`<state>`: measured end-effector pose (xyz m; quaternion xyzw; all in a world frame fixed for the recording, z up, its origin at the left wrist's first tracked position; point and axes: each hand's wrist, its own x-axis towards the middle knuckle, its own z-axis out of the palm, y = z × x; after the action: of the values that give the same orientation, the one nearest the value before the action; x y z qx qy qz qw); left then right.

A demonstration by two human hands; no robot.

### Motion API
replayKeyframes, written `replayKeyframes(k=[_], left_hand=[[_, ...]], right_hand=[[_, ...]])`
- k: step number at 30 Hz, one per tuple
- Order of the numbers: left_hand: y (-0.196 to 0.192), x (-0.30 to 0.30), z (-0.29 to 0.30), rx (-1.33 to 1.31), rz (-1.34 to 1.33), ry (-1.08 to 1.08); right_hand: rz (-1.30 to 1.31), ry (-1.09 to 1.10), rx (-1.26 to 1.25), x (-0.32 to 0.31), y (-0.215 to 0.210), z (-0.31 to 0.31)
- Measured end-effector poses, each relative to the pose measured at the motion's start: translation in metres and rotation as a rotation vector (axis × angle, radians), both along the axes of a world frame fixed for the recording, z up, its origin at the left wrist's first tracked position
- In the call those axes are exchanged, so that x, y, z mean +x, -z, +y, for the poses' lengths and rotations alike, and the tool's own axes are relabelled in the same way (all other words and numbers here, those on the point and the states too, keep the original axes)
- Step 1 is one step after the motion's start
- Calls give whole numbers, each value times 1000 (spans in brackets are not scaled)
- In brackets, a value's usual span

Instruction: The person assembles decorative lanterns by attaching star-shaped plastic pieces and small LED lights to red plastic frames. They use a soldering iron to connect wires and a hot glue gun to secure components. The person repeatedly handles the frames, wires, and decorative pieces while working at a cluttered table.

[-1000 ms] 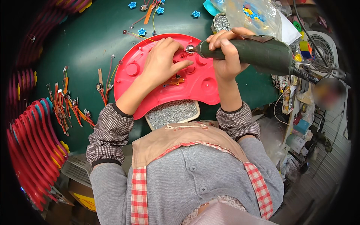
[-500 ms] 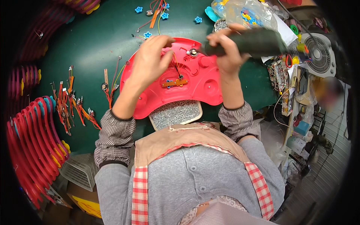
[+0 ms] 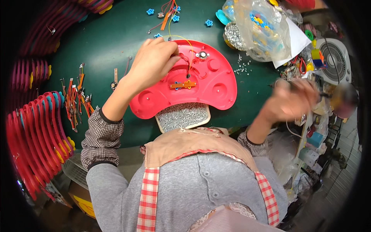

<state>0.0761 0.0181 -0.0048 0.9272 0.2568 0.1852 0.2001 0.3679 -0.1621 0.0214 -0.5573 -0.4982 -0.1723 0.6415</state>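
Observation:
A red plastic shell (image 3: 154,108) with a curved edge lies on the green table in front of me. Set in it are a small round silver part (image 3: 202,55) and an orange-brown strip (image 3: 183,85) with blue and yellow bits at its ends. My left hand (image 3: 154,60) is over the shell's left upper part, its fingers closed in a pinch on thin wires (image 3: 188,66) that run to the shell's middle. Off to the right, apart from the shell, my right hand (image 3: 291,100) is smeared by motion. Something dark shows by it, but whether I hold it is unclear.
A tray of screws (image 3: 183,116) sits partly under the shell's near edge. Wired parts (image 3: 75,100) lie to the left, beside stacked red pieces (image 3: 34,135). Blue star pieces (image 3: 176,18) are at the back; a plastic bag (image 3: 255,27) and a fan (image 3: 334,58) are at right.
My right hand has moved from above the shell to the far right; the dark tool it held no longer shows clearly. My left hand stays over the shell, its fingers more closed.

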Motion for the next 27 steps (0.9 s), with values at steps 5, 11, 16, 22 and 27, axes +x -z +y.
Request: replayKeyframes(k=[5,11,16,22,27], left_hand=[[-32,6,-24,-515,-218,88],[-15,-27,-16,-335,-43,70],[2,-44,-7,-681,189,-76],[16,-45,-16,-573,133,220],[36,-33,-31,-260,-70,-173]], right_hand=[[-27,-931,-892,-84,38,83],[456,-1086,-870,-59,55,74],[229,-906,-968,-8,40,58],[-743,-510,-859,-28,28,97],[-189,-665,-743,-70,63,119]])
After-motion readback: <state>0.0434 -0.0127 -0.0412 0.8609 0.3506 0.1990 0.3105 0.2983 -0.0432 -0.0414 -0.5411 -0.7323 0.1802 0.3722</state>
